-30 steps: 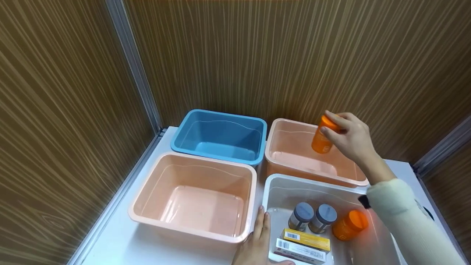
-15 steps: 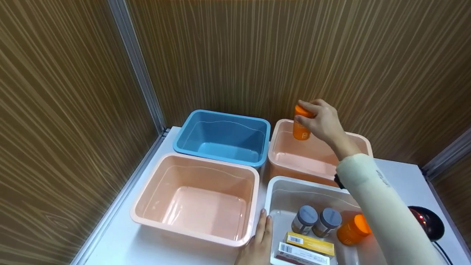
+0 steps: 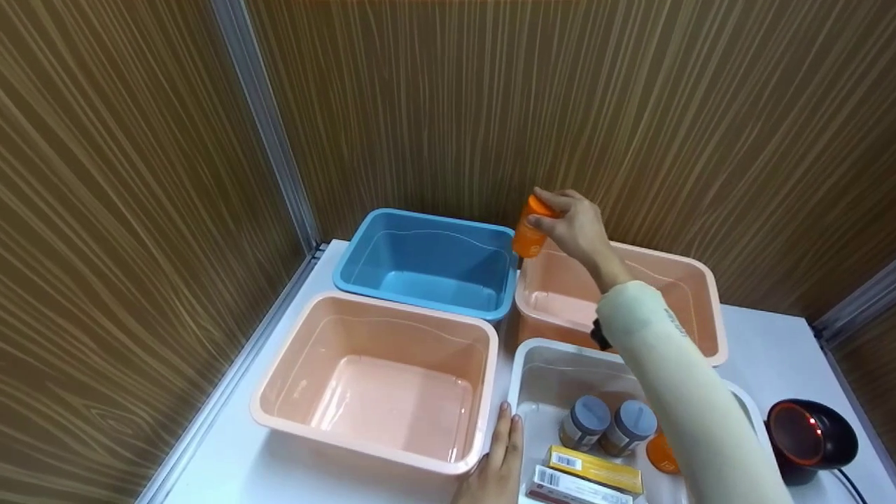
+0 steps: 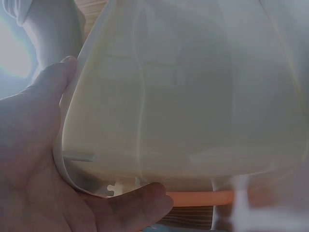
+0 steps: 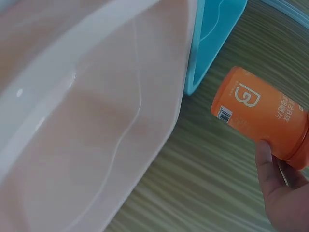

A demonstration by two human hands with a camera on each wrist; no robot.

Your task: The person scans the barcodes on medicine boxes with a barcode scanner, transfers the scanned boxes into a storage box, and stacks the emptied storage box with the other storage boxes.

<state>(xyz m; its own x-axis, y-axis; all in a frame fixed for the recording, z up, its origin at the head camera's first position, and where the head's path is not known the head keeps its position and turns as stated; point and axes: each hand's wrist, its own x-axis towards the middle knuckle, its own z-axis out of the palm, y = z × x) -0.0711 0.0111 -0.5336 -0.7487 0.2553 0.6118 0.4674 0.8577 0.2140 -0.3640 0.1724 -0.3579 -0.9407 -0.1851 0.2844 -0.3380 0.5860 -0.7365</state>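
My right hand [image 3: 575, 222] grips an orange bottle [image 3: 530, 227] near its cap, held tilted above the gap where the blue bin [image 3: 413, 306] and the far pink bin [image 3: 712, 308] meet. In the right wrist view the bottle [image 5: 263, 113] shows a white logo and a barcode, with the thumb against its side. At the white bin [image 3: 516, 371], my left hand [image 3: 493, 458] rests on the left rim; the left wrist view has its fingers spread along the outer wall. Inside that bin stand two grey-lidded jars [image 3: 586, 422], a yellow box [image 3: 595, 470], a white box [image 3: 577, 488] and another orange bottle [image 3: 661, 453], partly behind the sleeve.
A near pink bin [image 3: 374, 458] sits at the left front. On the table's right side stands a black round device [image 3: 812, 434] with a red glow and a cable. Wood-patterned panels [image 3: 448, 105] enclose the table at the back and sides.
My right hand has carried the orange bottle leftward, from over the far pink bin to the blue bin's right edge. The black device has come into view. My left hand stays at the white rim.
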